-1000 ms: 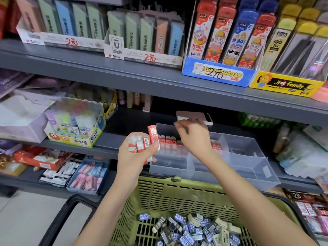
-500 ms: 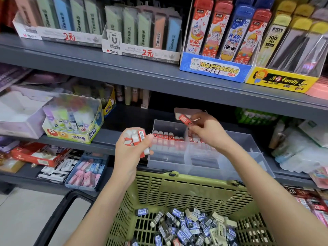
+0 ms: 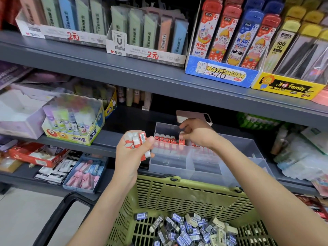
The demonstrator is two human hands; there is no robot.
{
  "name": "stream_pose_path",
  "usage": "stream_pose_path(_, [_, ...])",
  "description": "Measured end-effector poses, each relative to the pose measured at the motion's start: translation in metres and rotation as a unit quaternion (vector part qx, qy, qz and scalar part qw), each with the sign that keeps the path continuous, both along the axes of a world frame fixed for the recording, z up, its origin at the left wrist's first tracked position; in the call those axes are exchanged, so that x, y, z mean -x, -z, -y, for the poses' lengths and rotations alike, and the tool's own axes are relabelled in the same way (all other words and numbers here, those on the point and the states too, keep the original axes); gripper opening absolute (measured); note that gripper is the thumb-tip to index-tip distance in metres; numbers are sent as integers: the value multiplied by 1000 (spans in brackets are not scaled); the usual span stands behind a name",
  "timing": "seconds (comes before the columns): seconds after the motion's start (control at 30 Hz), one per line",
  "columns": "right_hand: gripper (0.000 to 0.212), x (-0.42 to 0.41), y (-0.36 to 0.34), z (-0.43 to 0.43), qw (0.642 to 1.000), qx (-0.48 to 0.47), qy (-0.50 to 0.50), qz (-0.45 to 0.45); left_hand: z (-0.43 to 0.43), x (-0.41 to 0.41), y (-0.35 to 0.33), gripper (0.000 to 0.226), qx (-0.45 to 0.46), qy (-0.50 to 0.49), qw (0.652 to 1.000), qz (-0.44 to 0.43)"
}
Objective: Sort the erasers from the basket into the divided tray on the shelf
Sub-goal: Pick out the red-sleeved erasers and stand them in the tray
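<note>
Over the tray [image 3: 170, 164], right hand [image 3: 197, 133] lowered, eraser [image 3: 181, 140] now at row [image 3: 165, 138]

Left hand [image 3: 132, 153]: forearm raised, fingers and thumb curled round a cluster of erasers [image 3: 136, 141]. Right hand [image 3: 197, 134]: just beside it and farther forward, palm down, fingertips pinching a single eraser [image 3: 182, 139].

Red-and-white erasers [image 3: 135, 144] (barcoded); green basket [image 3: 186, 196].

Red erasers [image 3: 167, 139] upright in clear tray [image 3: 177, 167]; blue ones [image 3: 188, 228] heaped in basket [image 3: 186, 194]
</note>
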State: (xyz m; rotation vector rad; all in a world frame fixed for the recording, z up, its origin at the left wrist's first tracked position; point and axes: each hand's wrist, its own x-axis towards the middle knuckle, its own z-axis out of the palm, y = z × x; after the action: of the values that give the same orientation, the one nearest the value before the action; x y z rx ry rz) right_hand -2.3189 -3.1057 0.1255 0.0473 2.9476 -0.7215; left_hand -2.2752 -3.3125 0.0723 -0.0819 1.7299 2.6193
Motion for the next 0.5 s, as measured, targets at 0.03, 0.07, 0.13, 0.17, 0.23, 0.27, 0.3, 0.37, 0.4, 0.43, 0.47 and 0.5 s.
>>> stream_pose_path(0.03, [28,1,3,0,1000,14,10,4,0,0,0,35,-1,-1,1000,0])
stream_pose_path(0.07, [27,2,5,0,999,24,19,7,1,1,1,35,-3,-3,1000,-1])
stream_pose_path(0.13, [19,4,12,-3,998,54,39,9,1,2,2,35,-3,-3,1000,-2])
stream_pose_path(0.17, [16,5,14,-4,996,73,49,8,2,2,2,35,0,-3,1000,-1])
stream_pose_path(0.23, [8,6,18,-6,997,49,51,-13,3,2,3,37,2,-2,1000,0])
stream_pose_path(0.27, [9,6,20,-7,999,-6,40,-34,3,2,3,37,3,-1,1000,0])
stream_pose_path(0.3, [14,5,23,-7,996,-68,22,-56,2,3,3,36,4,1,1000,0])
stream_pose_path(0.37, [19,4,28,-6,985,-148,-19,-90,2,2,3,31,-2,9,1000,-3])
stream_pose_path(0.4, [20,5,31,-6,982,-164,-30,-89,1,2,3,29,-4,15,1000,-4])
stream_pose_path(0.43, [19,6,31,-5,982,-168,-32,-81,0,2,2,28,-3,22,1000,-5])
stream_pose_path(0.47, [18,7,31,-4,983,-169,-32,-70,0,2,2,28,1,27,1000,-5])
stream_pose_path(0.5, [18,7,30,-3,981,-179,-30,-61,0,2,2,29,8,32,999,-7])
